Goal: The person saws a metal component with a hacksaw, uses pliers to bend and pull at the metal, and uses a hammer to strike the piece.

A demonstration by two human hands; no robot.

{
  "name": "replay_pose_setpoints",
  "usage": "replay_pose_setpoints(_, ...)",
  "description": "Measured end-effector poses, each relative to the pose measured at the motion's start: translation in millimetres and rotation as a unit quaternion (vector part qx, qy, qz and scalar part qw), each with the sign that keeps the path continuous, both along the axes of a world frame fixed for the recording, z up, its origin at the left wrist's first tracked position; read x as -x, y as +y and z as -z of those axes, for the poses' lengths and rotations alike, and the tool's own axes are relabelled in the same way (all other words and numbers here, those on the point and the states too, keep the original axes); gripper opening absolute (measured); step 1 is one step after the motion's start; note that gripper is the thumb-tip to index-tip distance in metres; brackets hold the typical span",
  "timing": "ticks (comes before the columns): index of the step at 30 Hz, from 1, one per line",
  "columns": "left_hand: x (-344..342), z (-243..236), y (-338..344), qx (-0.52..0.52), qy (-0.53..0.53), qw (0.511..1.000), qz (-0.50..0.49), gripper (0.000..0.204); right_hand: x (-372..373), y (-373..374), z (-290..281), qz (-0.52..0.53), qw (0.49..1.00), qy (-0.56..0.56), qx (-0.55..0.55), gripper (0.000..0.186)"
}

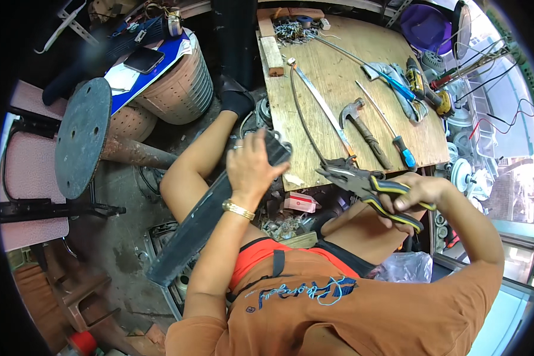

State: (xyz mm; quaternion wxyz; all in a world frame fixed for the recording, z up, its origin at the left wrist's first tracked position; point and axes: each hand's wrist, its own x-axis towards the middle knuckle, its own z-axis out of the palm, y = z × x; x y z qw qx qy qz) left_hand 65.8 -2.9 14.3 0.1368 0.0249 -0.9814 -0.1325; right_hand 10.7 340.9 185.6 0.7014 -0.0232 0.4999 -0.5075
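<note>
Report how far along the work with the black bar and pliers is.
Done: nothing on the bar looks finished. In hand: the left hand grips the upper end of the long black bar, and the right hand holds the yellow-handled pliers, nose toward the bar but short of it. Left: the hammer and blue screwdriver lie untouched on the wooden board.

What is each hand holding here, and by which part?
The left hand grips a long dark flat bar near its upper end. The right hand holds pliers by their yellow-and-black handles.
</note>
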Motion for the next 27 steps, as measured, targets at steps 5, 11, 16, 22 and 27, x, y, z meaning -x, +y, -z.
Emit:
replay_pose_setpoints(5,6,-22,29,-0.082,-0.003,0.992,0.096,0.097,-14,2,-23,0.012,0.907,0.366,-0.206,0.023)
replay_pose_setpoints(11,7,-7,28,-0.088,0.067,0.983,0.144,0.098,-13,-27,24,-0.089,0.711,0.678,-0.165,0.038)
replay_pose_setpoints(16,8,-12,12,-0.470,0.095,0.864,0.151,0.048,-15,-70,38,-0.118,0.688,0.699,-0.153,0.036)
replay_pose_setpoints(22,-14,-22,-30,-0.539,0.071,0.831,0.114,0.018,-15,-111,22,-0.135,0.756,0.634,-0.093,0.033)
replay_pose_setpoints(27,-65,-46,-141,-0.475,-0.097,0.869,0.100,0.016,-15,-107,23,-0.076,0.867,0.493,0.015,0.037)
